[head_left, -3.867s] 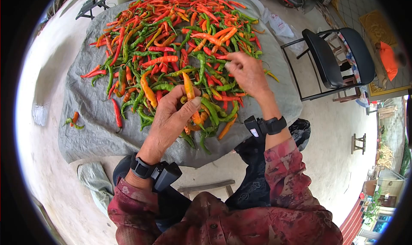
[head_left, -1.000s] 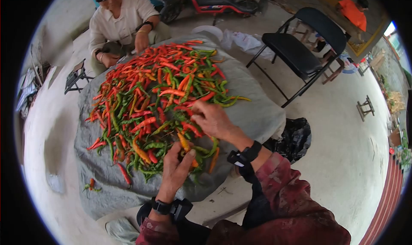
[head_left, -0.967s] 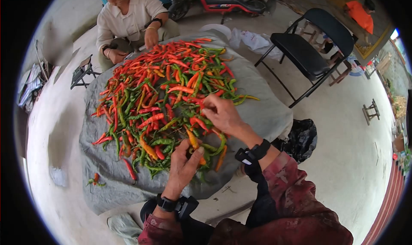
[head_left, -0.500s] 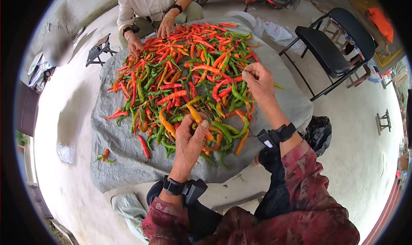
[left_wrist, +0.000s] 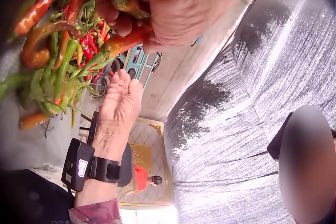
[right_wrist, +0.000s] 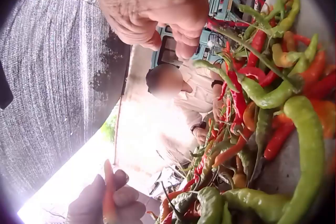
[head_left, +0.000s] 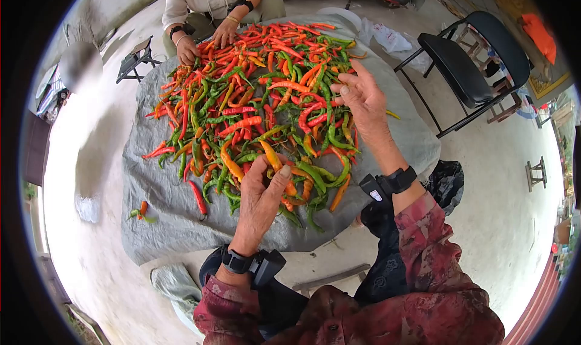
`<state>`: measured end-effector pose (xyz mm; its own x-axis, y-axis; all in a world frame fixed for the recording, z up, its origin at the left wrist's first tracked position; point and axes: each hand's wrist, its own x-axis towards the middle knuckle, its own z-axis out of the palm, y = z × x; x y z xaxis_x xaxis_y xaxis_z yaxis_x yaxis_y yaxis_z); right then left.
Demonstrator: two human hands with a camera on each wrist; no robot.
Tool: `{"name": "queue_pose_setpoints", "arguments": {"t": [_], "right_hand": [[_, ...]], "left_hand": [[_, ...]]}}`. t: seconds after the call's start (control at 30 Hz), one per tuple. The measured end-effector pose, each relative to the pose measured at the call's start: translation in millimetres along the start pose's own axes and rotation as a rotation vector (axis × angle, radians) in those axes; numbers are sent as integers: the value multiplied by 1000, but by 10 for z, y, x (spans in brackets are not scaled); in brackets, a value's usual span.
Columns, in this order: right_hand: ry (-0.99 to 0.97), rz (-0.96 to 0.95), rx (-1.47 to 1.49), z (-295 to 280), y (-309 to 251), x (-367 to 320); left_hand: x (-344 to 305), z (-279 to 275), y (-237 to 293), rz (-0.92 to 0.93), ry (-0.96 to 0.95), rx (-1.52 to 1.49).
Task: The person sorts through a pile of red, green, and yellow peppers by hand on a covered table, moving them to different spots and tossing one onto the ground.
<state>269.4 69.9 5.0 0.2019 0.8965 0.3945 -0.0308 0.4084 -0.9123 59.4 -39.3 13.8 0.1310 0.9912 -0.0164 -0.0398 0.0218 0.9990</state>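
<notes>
A broad heap of red, green and orange chili peppers (head_left: 239, 124) lies on a grey cloth (head_left: 163, 218). My left hand (head_left: 261, 197), at the near side of the heap, pinches orange chili peppers (head_left: 270, 154) between thumb and fingers; the left wrist view shows a red-orange one (left_wrist: 128, 40) at the fingertips. Over the right side of the heap, my right hand (head_left: 368, 112) has its fingers spread apart with nothing between them. In the right wrist view, green chili peppers (right_wrist: 304, 155) lie below that hand.
Across the cloth another person's hands (head_left: 226, 32) touch the far peppers. A black folding chair (head_left: 457, 70) stands to the right, a black plastic bag (head_left: 446, 185) lies by the cloth's right edge, and a small stool (head_left: 536, 172) is farther off.
My right hand pinched a red chili pepper half a second ago; its fingers have since spread and let go. My left hand keeps its orange peppers. The head view has tilted down since a second ago.
</notes>
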Motion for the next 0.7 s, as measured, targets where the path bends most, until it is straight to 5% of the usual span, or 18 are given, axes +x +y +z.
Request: {"name": "queue_pose_setpoints", "arguments": {"t": [0.03, 0.1, 0.13, 0.23, 0.37, 0.6, 0.7], "right_hand": [[-3, -1, -1, -19, -11, -7], [-290, 92, -709, -91, -33, -27], [-393, -142, -996, -113, 99, -56], [-579, -233, -1253, -175, 227, -148], [-664, 112, -1088, -81, 110, -141], [-613, 11, -1157, -41, 292, -159], [-537, 148, -866, -40, 254, -24]], "left_hand": [[9, 7, -8, 25, 1, 9], [13, 3, -37, 25, -10, 18], [33, 3, -40, 28, -25, 29], [36, 31, 41, -14, -50, 53], [56, 54, -68, -18, -66, 64], [67, 116, -123, 77, -48, 144], [71, 114, -78, -61, -62, 137]]}}
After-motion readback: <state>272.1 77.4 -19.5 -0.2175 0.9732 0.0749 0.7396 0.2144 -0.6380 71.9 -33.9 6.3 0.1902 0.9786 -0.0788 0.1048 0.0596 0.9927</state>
